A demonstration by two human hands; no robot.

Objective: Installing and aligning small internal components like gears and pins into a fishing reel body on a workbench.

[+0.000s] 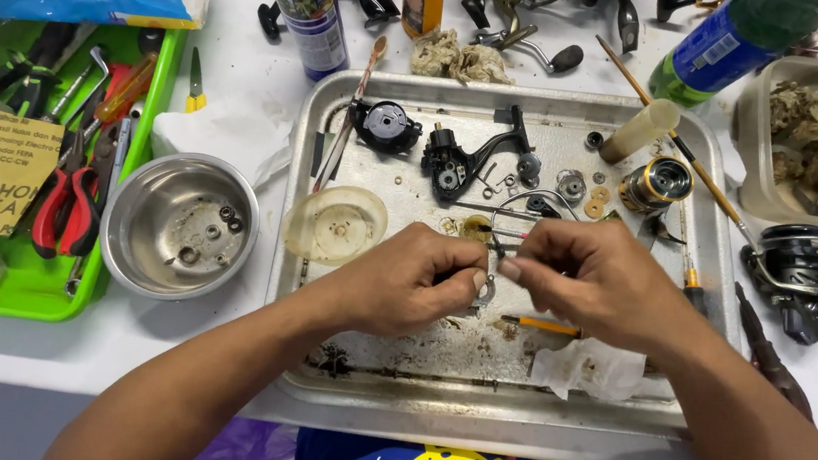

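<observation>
While both hands are meeting over the metal tray, the left hand is pinching a small metal ring; the right hand is gripping a thin tool touching it.

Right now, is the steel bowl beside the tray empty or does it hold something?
Not empty. The steel bowl, left of the metal tray, holds a few small round parts, like washers or rings, on its bottom.
</observation>
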